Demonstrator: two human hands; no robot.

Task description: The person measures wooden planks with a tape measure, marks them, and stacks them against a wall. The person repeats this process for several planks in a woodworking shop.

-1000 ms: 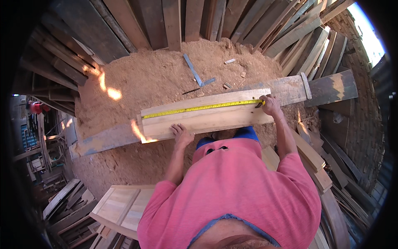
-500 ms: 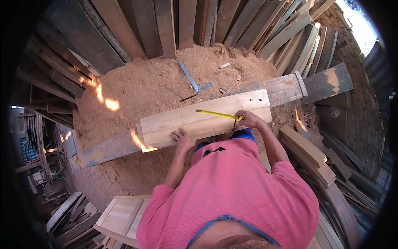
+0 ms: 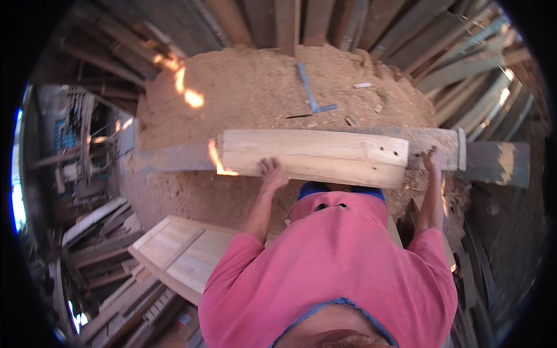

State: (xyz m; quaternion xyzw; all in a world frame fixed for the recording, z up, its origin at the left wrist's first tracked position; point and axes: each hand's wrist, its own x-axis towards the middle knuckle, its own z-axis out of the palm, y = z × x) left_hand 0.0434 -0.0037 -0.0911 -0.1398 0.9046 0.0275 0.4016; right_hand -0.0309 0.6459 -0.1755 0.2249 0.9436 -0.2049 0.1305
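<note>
Two pale planed boards (image 3: 313, 152) lie edge to edge across a long grey plank (image 3: 180, 156); the far one has two dark holes near its right end. My left hand (image 3: 271, 174) rests with spread fingers on the near board's front edge, left of the middle. Past the boards' right end, my right hand (image 3: 431, 159) is over the grey plank, its fingers drawn together. A small dark and yellowish spot shows at those fingertips, too blurred to name. The yellow tape blade is not visible now.
A blue-grey L-shaped square (image 3: 308, 90) and a thin dark stick (image 3: 299, 116) lie on the sawdust (image 3: 243, 87) beyond the boards. Timber planks (image 3: 287, 26) lean along the far side. A pale panelled piece (image 3: 185, 246) lies at the near left.
My right hand has moved right, off the boards, and the extended yellow tape is gone from view. My left hand stays on the near board. The whole view has turned and shifted.
</note>
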